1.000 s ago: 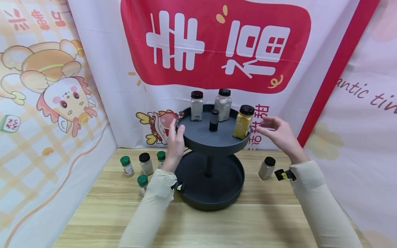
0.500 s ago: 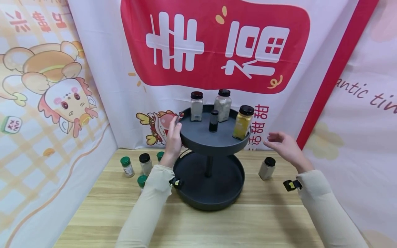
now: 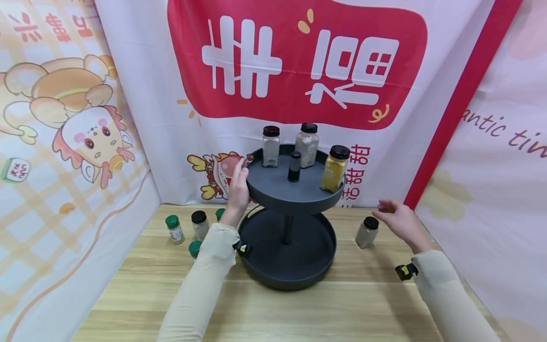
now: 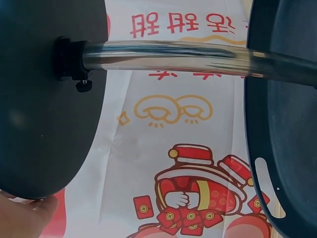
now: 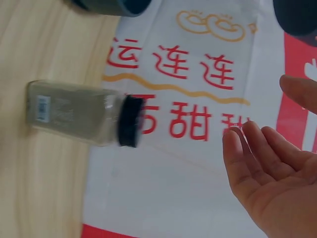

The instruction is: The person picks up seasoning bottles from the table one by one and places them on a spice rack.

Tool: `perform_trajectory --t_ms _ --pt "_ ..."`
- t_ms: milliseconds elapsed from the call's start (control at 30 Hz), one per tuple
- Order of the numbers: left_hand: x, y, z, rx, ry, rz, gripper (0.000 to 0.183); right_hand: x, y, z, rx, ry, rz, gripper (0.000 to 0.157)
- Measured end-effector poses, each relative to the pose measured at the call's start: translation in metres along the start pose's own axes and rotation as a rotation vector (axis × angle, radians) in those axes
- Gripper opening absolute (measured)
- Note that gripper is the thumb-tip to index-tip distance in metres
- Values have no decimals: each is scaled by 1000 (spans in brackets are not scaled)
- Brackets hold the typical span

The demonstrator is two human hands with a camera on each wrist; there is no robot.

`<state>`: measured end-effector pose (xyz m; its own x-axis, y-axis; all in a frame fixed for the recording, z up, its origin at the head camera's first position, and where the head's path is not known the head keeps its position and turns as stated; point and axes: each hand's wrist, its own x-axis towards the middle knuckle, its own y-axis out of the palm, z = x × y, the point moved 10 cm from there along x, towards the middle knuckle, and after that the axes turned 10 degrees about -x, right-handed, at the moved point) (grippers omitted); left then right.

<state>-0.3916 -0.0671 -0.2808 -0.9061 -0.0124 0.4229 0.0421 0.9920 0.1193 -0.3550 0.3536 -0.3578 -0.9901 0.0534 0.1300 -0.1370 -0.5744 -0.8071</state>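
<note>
A dark grey two-tier turntable rack stands on the table, its upper tray (image 3: 273,186) above a wider-looking lower tray (image 3: 273,266). My left hand (image 3: 238,192) rests against the left rim of the upper tray, fingers extended along it; in the left wrist view its fingers (image 4: 42,208) show at the tray's edge. My right hand (image 3: 399,221), holding nothing, hovers with relaxed fingers just right of a black-capped spice jar (image 3: 366,233). That jar (image 5: 74,113) has greyish-beige contents and stands upright on the table.
The upper tray carries a yellow spice jar (image 3: 334,170), a white-filled jar (image 3: 271,148) and a larger pale jar (image 3: 306,146). Left on the table stand a green-capped shaker (image 3: 174,230), a black-capped jar (image 3: 200,226) and other green-capped shakers partly behind my left arm.
My right hand has moved away from beside the yellow jar, down and right towards the jar on the table. My left hand has shifted slightly left and up along the rim.
</note>
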Motion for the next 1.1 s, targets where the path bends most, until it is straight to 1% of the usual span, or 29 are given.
perform_trajectory --t_ms 233,333,567,800,900,1100 --pt "-3 2 0 -5 18 12 46 -2 4 -20 -10 -46 -123 57" --pt "-5 1 -2 11 31 6 46 -2 7 -27 -21 -44 -157 53" --pt "-10 0 -6 77 51 -28 45 -5 16 -43 23 -13 -153 49" --pt "-16 0 -8 100 61 -51 45 -6 25 -59 12 45 -148 55" --pt "-19 0 -8 99 53 -54 47 -6 30 -65 19 75 -145 56" --pt "-24 1 -9 138 42 -78 52 -5 39 -73 40 111 -143 61"
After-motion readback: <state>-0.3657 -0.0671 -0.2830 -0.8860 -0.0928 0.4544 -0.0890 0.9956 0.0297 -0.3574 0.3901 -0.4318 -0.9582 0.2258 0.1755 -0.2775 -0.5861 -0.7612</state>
